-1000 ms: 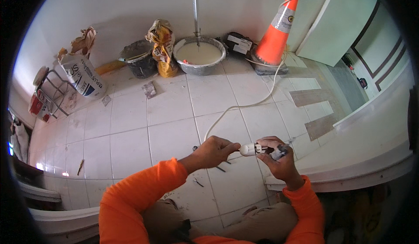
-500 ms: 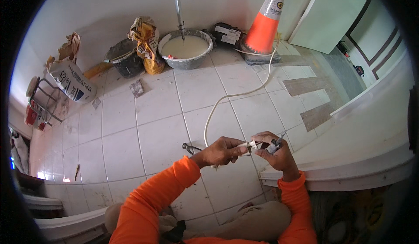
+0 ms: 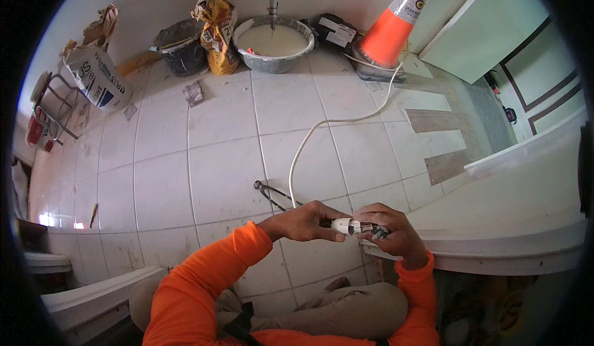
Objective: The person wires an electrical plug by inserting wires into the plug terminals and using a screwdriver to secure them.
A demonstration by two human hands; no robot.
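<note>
My left hand (image 3: 304, 222) is closed round a white, rounded electrical fitting (image 3: 341, 225), pinched between thumb and fingers. A white cable (image 3: 296, 166) runs across the floor to this hand. Close against it, my right hand (image 3: 396, 230) is closed on a small grey piece (image 3: 378, 231) whose kind is unclear. Between the hands, the fitting's right end meets metallic-looking parts too small to make out. Just beyond my left wrist, a pair of pincers (image 3: 265, 189) with dark handles lies on the tiles, partly hidden by that hand.
Along the far wall stand a torn white sack (image 3: 99, 80), a black bucket (image 3: 180, 52), a yellow-brown bag (image 3: 219, 37), a tub of pale liquid (image 3: 275, 61) and an orange cone (image 3: 387, 37). The cable loops round the cone. A low white ledge (image 3: 495, 253) is on my right.
The view has tilted downward, so more of the pincers shows. Both hands have turned the fitting and drawn closer together. The grey piece's pointed tip no longer sticks up from my right hand.
</note>
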